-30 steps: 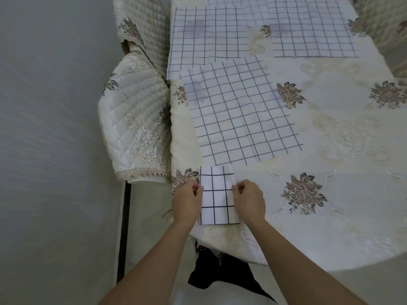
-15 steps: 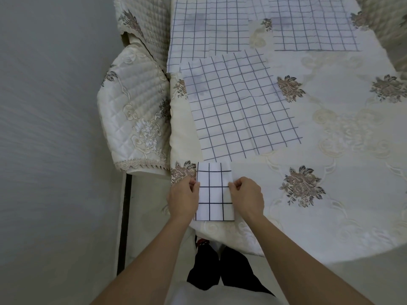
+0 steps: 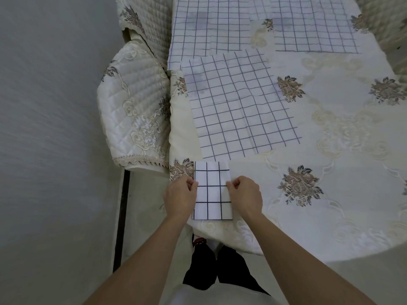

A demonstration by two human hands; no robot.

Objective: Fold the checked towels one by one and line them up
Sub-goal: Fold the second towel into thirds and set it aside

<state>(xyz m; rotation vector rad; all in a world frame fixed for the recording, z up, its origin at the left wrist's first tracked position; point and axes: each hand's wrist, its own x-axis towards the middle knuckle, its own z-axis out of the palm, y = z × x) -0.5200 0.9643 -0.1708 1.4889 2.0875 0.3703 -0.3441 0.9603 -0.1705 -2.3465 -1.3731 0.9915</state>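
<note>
A small folded checked towel [image 3: 212,190], white with dark lines, lies at the table's near left edge. My left hand [image 3: 179,198] pinches its left side and my right hand [image 3: 246,194] pinches its right side. Beyond it a large unfolded checked towel [image 3: 240,104] lies flat. Two more unfolded checked towels lie further back, one at the left [image 3: 209,29] and one at the right [image 3: 312,25].
The table wears a cream embroidered cloth [image 3: 330,172] with brown flower motifs. A chair with a quilted cream cover [image 3: 134,111] stands at the table's left side. A grey wall [image 3: 50,128] runs along the left.
Both hands with the folded towel have shifted slightly towards the table's near left edge. The unfolded towels have not moved.
</note>
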